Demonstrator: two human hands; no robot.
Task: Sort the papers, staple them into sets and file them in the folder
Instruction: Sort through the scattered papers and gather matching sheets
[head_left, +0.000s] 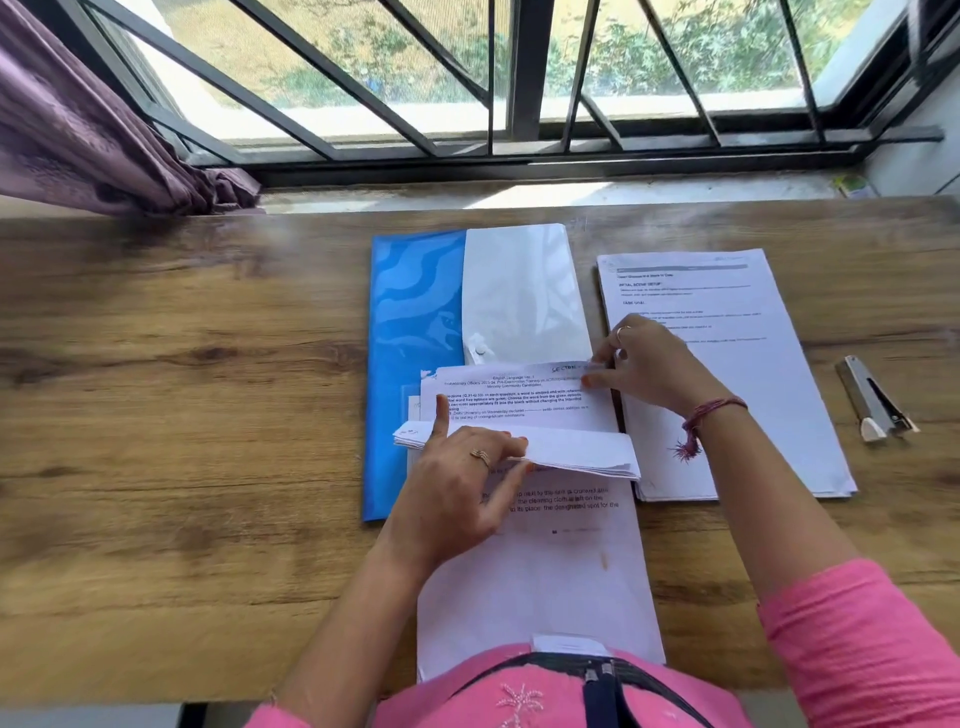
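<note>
I see my left hand (462, 470) curled over the folded-back pages (561, 452) of the paper stack (540, 571) at the desk's near edge, index finger raised. My right hand (644, 364) pinches the sheet's top corner (589, 370), beside the blue folder (410, 332).

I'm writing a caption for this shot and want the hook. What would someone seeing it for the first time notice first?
Probably the two hands at centre: the left hand holds up a curled wad of sheets while the right hand pinches the top corner of a printed page. Behind them lies a bright blue folder, with a second paper stack to its right and a stapler near the desk's right edge.
</note>
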